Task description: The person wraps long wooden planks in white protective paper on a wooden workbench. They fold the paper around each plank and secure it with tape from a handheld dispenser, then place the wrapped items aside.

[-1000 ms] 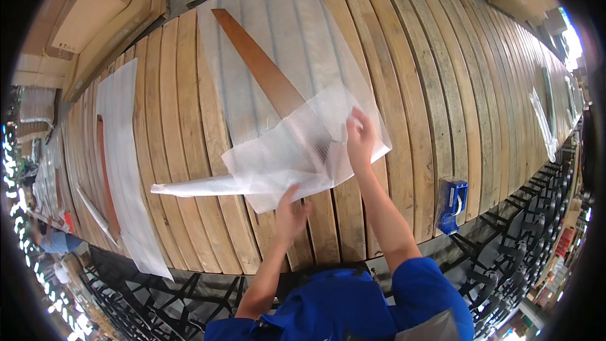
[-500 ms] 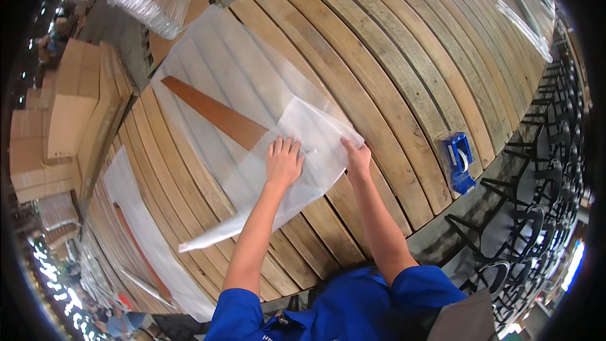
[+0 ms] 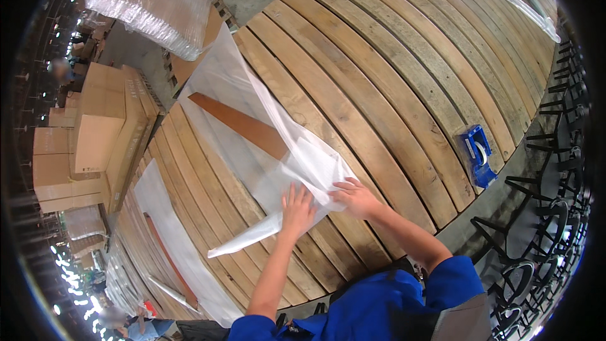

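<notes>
A long brown wooden board (image 3: 243, 125) lies on a slatted wooden table (image 3: 379, 88), wrapped in a clear plastic sheet (image 3: 252, 145). The sheet's near end is folded over the board's end. My left hand (image 3: 297, 210) presses flat on that folded plastic, fingers spread. My right hand (image 3: 355, 197) rests beside it on the fold's right edge, fingers on the plastic. Neither hand grips anything that I can see.
A blue tape dispenser (image 3: 477, 153) sits near the table's right edge. Another plastic-covered board (image 3: 170, 246) lies to the left. Cardboard boxes (image 3: 95, 132) and a stack of clear wrapped material (image 3: 151, 0) stand beyond the table. Black metal racks (image 3: 543, 215) run along the right.
The plastic flap I held up a second ago is now folded down over the board's end. Both hands have come down flat on it. My view has swung leftward.
</notes>
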Demonstrator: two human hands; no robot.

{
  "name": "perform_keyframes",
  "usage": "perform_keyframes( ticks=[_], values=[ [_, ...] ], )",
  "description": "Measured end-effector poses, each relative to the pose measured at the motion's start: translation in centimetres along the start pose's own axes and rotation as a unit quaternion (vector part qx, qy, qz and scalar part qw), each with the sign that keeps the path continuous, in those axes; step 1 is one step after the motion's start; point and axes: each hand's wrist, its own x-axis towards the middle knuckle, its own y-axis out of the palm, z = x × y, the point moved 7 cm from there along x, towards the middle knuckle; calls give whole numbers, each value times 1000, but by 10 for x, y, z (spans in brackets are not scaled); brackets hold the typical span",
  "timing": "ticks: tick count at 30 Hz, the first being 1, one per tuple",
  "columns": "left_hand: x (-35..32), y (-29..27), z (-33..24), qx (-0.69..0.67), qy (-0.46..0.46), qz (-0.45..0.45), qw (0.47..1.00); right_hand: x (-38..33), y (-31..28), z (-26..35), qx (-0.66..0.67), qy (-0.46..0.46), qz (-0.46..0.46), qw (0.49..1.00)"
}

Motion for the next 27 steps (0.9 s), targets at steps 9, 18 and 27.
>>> perform_keyframes(
  ticks=[9,18,27],
  values=[
    [-92,-14,-82,-337,60,-88,935,-58,2,-46,-109,31,21,993],
    [105,-33,-40,-389,41,-239,889,-64,2,-57,-183,20,35,982],
    [108,23,98,-205,-217,-256,919,75,-9,-12,-109,148,102,978]
  ],
)
